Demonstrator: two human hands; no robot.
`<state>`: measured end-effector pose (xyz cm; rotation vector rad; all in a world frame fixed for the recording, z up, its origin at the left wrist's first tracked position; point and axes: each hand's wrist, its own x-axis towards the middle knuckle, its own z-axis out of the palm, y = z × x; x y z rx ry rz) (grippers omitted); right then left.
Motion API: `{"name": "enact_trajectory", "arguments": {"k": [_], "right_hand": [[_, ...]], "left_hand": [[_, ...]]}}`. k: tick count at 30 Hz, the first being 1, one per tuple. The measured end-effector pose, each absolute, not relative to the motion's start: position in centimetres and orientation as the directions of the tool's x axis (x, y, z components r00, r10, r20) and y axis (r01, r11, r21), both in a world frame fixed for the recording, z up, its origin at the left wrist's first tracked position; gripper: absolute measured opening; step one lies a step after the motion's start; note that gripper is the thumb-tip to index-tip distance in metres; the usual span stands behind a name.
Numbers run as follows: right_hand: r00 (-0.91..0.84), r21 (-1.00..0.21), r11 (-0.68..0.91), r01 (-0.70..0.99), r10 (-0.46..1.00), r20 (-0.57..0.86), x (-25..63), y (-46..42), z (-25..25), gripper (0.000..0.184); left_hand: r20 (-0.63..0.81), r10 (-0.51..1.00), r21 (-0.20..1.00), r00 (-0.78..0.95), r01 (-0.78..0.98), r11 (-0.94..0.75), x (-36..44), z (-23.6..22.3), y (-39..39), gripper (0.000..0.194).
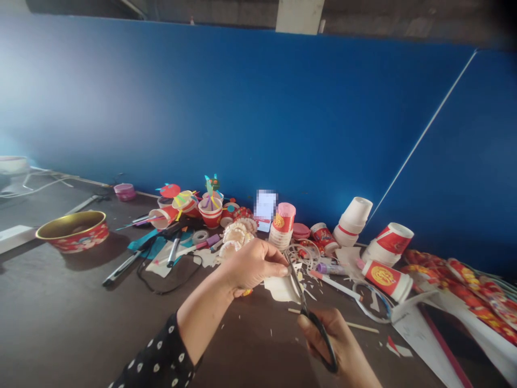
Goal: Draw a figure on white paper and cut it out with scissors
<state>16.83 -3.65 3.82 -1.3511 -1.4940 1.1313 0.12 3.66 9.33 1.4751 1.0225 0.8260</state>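
Note:
My left hand (255,264) is closed in a pinch, thumb against the fingers, at a white piece of paper (283,289) that shows below the fingertips. A small red and yellow patch peeks out under the palm; what it belongs to is hidden. In my right hand (337,337) is a pair of black-handled scissors (304,302), its blades pointing away from me and up to the left thumb. The blades run along the right side of the white paper. Whether they touch it I cannot tell. Small white scraps (311,285) lie just right of the blades.
Behind my hands stand stacked paper cups (281,226) and a lit phone (265,210). Markers (125,268) and cup figures (210,207) lie to the left, near a red and gold tin (81,231). More cups (388,242) stand right, before a blue partition (242,108).

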Motion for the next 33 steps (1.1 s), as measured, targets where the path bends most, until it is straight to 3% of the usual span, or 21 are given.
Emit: {"name": "enact_trajectory", "arguments": {"k": [11,18,24,29,33], "right_hand": [[-0.315,-0.901,0.105,0.421,0.948,-0.037,17.8,-2.9,4.0,0.048],[-0.277,-0.898,0.112,0.426,0.961,-0.012,17.8,-3.0,3.8,0.05],[-0.072,-0.977,0.068,0.202,0.996,0.055,17.8,-2.3,3.0,0.045],[-0.062,-0.993,0.108,-0.039,0.992,0.11,17.5,-2.2,2.7,0.03],[-0.071,-0.992,0.11,-0.068,0.991,0.115,17.5,-2.0,2.4,0.027]], "left_hand": [[-0.113,0.901,0.98,0.418,0.195,0.033,-0.7,9.4,4.0,0.012],[-0.099,0.914,0.974,0.394,0.225,0.009,-1.4,9.3,4.6,0.01],[-0.141,0.886,0.978,0.441,0.199,0.057,-0.8,9.6,4.2,0.011],[-0.142,0.832,0.984,0.536,0.169,0.06,0.8,9.1,3.4,0.007],[-0.128,0.826,0.987,0.549,0.152,0.051,1.6,8.6,3.2,0.009]]}}
